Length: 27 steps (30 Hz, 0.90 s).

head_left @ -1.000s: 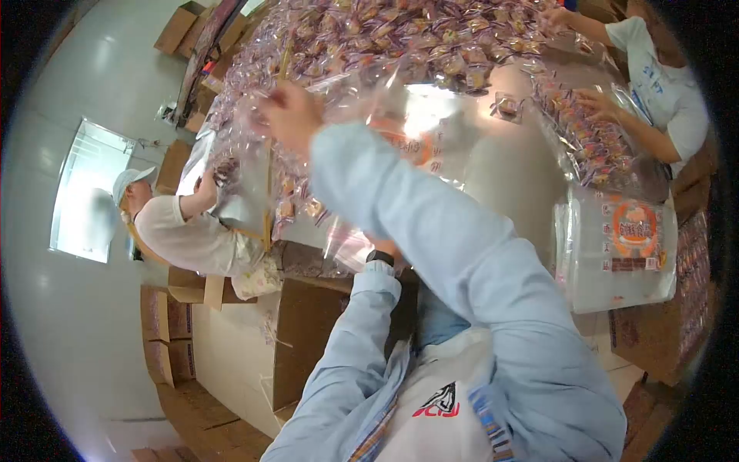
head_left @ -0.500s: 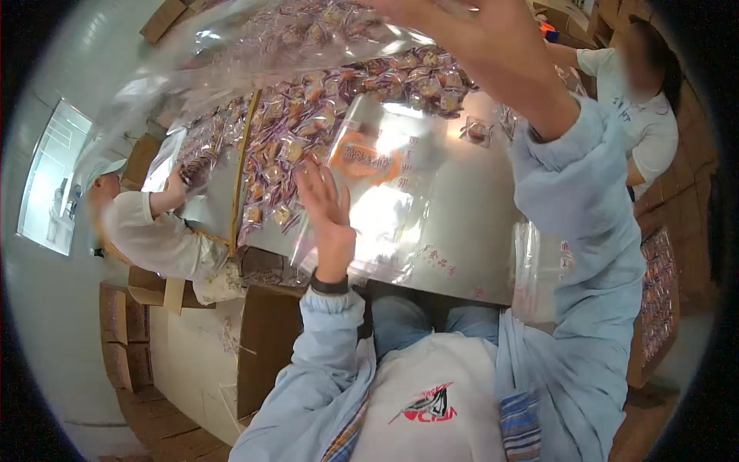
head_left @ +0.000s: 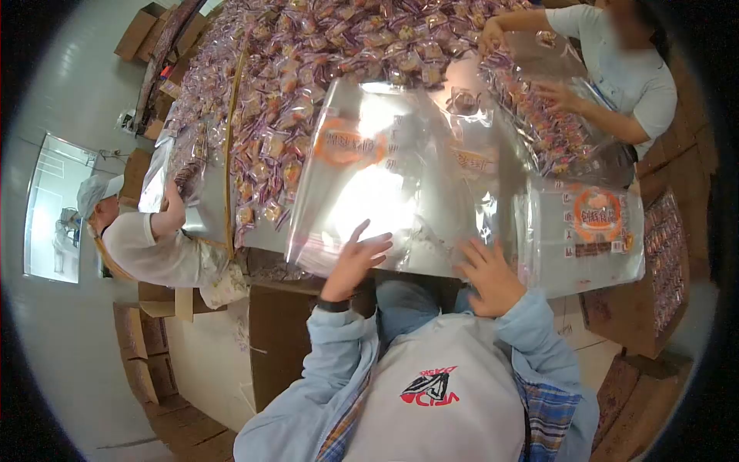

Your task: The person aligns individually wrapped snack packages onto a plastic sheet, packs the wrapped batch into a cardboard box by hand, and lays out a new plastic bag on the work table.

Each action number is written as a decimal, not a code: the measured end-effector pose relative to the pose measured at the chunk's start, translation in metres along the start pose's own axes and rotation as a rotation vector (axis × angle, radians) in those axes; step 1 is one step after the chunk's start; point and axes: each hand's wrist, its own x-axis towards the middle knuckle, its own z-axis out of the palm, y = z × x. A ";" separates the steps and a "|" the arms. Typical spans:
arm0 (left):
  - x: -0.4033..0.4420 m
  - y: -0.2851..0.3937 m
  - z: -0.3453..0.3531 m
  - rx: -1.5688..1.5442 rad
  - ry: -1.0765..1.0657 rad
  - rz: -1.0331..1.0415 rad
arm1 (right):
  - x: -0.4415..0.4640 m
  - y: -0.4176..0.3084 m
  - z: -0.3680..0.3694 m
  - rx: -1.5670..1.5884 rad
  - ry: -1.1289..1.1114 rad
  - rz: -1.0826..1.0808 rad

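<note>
A stack of clear printed bags lies on the table in front of me. Over its near edge is my left hand, fingers spread, holding nothing. My right hand has its fingers spread at the near edge of another clear bag, which lies flat to the right of the stack; nothing is gripped. Beyond the bags spreads a large pile of small wrapped cakes. One wrapped piece lies near the top of the right-hand bag.
A person at the left handles wrapped pieces. Another person at the right has both hands at a filled bag. A second bag stack lies at the right. Cardboard boxes stand below the table.
My right arm has come down from high above the table, and the raised clear plastic now lies flat. My left hand has moved right and nearer to my body. Both hands are open.
</note>
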 end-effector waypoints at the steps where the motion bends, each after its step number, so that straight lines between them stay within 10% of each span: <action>1: 0.010 -0.011 0.007 0.141 -0.041 -0.062 | 0.000 0.001 0.010 0.153 -0.001 0.027; 4: 0.031 -0.025 0.042 0.739 0.089 0.430 | -0.002 0.011 0.040 0.402 0.120 0.157; 7: 0.050 -0.002 0.065 0.344 0.213 0.450 | 0.011 0.031 0.048 0.355 0.169 0.263; 9: 0.069 0.016 0.063 0.022 0.333 0.403 | 0.009 0.028 0.028 0.497 -0.163 0.282; 13: 0.093 0.025 0.026 -0.116 0.072 0.222 | -0.006 0.036 0.078 0.492 0.058 0.163; 22: -0.004 -0.037 -0.050 0.098 0.303 -0.036 | -0.026 0.070 0.037 0.324 0.260 0.506; 27: -0.041 -0.076 0.018 0.087 0.030 -0.098 | 0.027 0.047 0.060 0.243 0.521 0.495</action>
